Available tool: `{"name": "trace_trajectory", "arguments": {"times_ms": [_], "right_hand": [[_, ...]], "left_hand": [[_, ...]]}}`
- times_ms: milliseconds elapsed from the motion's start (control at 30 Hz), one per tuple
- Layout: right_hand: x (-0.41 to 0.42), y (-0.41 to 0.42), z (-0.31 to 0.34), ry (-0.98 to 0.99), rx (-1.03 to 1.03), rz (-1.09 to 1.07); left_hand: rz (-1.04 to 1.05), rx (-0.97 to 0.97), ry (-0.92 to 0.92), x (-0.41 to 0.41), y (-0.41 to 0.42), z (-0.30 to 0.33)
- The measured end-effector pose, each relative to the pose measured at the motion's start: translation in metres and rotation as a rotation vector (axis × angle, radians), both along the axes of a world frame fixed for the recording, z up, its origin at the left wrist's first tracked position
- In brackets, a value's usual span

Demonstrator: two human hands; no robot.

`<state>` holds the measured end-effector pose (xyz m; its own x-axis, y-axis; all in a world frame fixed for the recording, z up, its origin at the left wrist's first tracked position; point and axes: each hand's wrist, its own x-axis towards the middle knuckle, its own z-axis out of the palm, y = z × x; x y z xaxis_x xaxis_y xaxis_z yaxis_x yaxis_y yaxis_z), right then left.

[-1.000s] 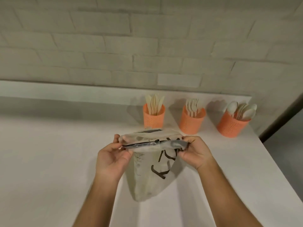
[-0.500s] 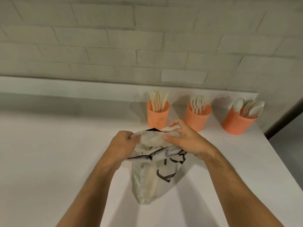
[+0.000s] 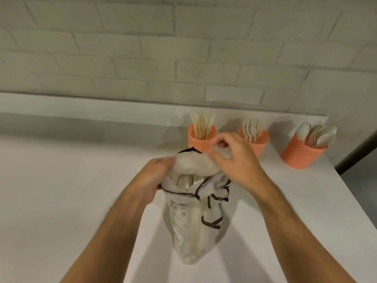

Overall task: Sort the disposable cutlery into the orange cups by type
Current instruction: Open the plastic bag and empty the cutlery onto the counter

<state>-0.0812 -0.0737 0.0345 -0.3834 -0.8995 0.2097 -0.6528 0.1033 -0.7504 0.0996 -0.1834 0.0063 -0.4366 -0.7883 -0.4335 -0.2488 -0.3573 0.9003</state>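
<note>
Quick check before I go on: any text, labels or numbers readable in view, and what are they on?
Nothing reads clearly.
Plastic bag: large black strokes, only partly visible, not legible as a word.
Same bag, printed label with fine lines: too small and blurred to read.
Orange cups: no markings seen.

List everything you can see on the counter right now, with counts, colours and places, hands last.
orange cups: three, orange perforated, in a row at the back right of the counter.
knives: several, pale wood, standing in the left cup.
forks: several, pale wood, in the middle cup.
spoons: several, pale wood and white, in the right cup.
plastic bag: one, translucent with black print, centre, mouth open, cutlery visible inside.
counter: one, white, against a white brick wall.
left hand: grips the bag's left rim.
right hand: pinches the bag's top edge.
</note>
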Motion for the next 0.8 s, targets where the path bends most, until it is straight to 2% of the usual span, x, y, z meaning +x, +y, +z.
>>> {"name": "trace_trajectory", "arguments": {"times_ms": [67,100,167,233,367,467,600,700,800], "right_hand": [[0.015,0.018,0.008,0.076,0.168,0.274],[0.022,0.024,0.005,0.210,0.292,0.345],[0.031,0.028,-0.003,0.428,0.412,0.357],[0.038,0.030,-0.005,0.513,0.422,0.339],[0.052,0.039,-0.002,0.706,0.373,0.337],[0.062,0.040,-0.007,0.740,0.421,0.357],[0.059,0.026,0.003,0.711,0.372,0.346],[0.051,0.013,0.017,0.803,0.197,0.313],[0.050,0.014,0.029,0.821,0.045,0.407]], "left_hand": [[-0.116,-0.267,-0.031,0.008,0.003,0.004],[-0.208,-0.374,-0.025,0.012,0.004,0.008],[-0.415,-0.516,-0.094,0.018,0.005,0.013],[-0.520,-0.583,-0.216,0.018,0.006,0.016],[-0.486,-0.652,-0.459,0.010,0.010,0.018],[-0.451,-0.753,-0.565,0.007,0.006,0.019],[-0.340,-0.722,-0.541,0.012,-0.004,0.030],[-0.209,-0.660,-0.474,0.021,-0.008,0.038],[-0.207,-0.675,-0.506,0.035,-0.001,0.041]]}}
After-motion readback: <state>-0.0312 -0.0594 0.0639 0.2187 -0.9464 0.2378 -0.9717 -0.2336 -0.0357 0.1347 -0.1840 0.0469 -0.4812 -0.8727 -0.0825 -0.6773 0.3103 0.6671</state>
